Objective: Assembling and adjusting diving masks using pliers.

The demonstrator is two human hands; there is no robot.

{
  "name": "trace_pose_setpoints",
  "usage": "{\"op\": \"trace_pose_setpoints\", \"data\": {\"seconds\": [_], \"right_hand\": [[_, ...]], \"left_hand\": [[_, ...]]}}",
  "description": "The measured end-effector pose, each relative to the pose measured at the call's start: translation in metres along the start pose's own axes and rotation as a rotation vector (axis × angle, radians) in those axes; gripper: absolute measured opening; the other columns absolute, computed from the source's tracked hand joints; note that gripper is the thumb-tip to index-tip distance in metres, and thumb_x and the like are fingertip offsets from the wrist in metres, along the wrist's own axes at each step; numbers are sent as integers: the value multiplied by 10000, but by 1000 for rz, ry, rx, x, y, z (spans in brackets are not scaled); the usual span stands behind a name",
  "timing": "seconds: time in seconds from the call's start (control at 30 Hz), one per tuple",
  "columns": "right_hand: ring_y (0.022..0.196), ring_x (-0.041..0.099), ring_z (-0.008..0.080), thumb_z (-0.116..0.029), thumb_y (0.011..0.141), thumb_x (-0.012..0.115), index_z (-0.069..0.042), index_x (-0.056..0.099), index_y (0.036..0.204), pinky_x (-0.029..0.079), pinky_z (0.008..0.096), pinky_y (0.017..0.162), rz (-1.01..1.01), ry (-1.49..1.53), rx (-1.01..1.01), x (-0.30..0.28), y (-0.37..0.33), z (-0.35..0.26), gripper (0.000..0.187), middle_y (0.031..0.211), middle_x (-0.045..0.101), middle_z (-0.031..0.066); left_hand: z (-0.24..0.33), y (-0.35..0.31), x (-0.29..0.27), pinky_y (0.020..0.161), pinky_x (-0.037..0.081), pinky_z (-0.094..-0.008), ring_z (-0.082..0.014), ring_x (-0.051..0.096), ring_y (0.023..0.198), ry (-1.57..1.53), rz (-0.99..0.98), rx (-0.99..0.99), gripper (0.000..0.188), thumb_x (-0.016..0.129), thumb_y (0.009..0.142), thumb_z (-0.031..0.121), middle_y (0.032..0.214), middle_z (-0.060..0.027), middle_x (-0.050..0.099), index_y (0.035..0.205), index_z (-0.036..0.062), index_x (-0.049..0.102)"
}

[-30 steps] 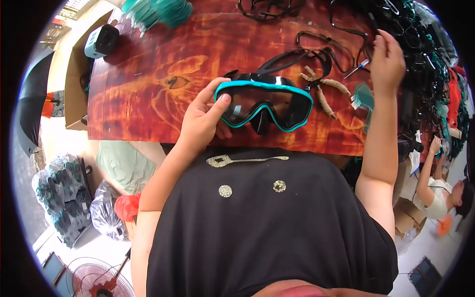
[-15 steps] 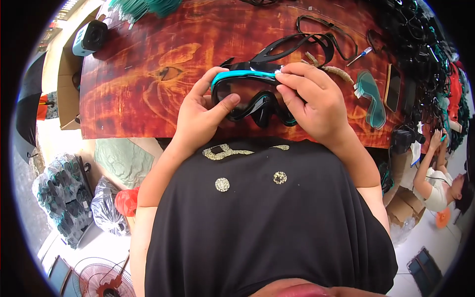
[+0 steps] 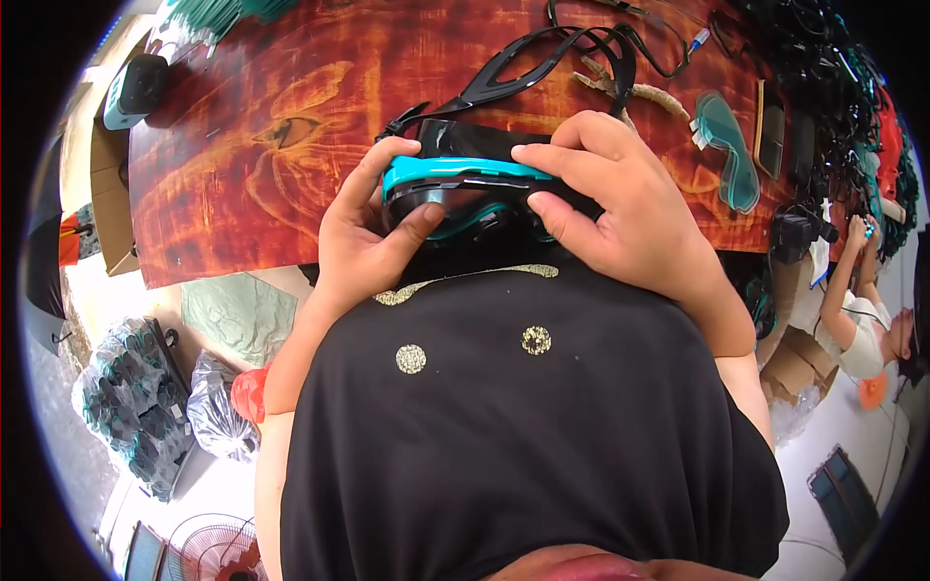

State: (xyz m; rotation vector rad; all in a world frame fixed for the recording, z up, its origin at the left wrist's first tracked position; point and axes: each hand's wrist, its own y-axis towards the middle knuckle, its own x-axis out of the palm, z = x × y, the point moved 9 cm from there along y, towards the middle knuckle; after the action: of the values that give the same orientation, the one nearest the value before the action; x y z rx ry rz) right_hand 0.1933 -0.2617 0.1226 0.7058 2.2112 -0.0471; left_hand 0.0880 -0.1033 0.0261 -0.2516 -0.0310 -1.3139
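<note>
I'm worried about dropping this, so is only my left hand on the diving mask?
No, your left hand and right hand both hold the teal-framed mask.

On the reddish-brown table (image 3: pixel 223 198), a black and pale-blue box-shaped device (image 3: pixel 138 89) stands at the far left, while a screwdriver (image 3: pixel 699 40) and a flat dark rectangular object (image 3: pixel 771 134) lie toward the right. Past the left edge are a dark umbrella (image 3: pixel 46 276) and a cardboard box (image 3: pixel 109 189), with plastic-wrapped goods (image 3: pixel 134 407), a clear plastic bag (image 3: pixel 221 412) and 1 fan (image 3: pixel 208 550) nearer. At right, 1 co-worker (image 3: pixel 857 334) in a pale top is near brown cardboard (image 3: pixel 799 363).
</note>
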Motion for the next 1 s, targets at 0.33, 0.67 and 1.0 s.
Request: {"op": "trace_pose_setpoints", "data": {"seconds": [0.33,0.67,1.0], "right_hand": [[877,611,284,-235,840,763,-20,727,1032,501,377,774,-41,65,104,3,6,10,291,904,620,95],[885,629,326,-321,852,721,-57,713,913,502,426,765,-90,21,-28,8,15,15,271,847,637,116],[768,668,381,-486,956,563,-47,673,898,510,487,670,-195,-89,1,24,36,20,456,782,678,147]], "left_hand": [[2,2,5,866,477,-213,-76,604,1011,7,-5,16,574,735,895,-6,1136,-34,642,1403,77,482],[-8,11,-10,1055,426,-336,-198,541,1216,147,-49,-8,571,710,869,-12,1332,-106,531,1387,-11,469],[-15,15,-15,1028,422,-324,-184,554,1160,-167,14,-312,538,559,1039,341,1271,-89,581,1436,1,432]]}}
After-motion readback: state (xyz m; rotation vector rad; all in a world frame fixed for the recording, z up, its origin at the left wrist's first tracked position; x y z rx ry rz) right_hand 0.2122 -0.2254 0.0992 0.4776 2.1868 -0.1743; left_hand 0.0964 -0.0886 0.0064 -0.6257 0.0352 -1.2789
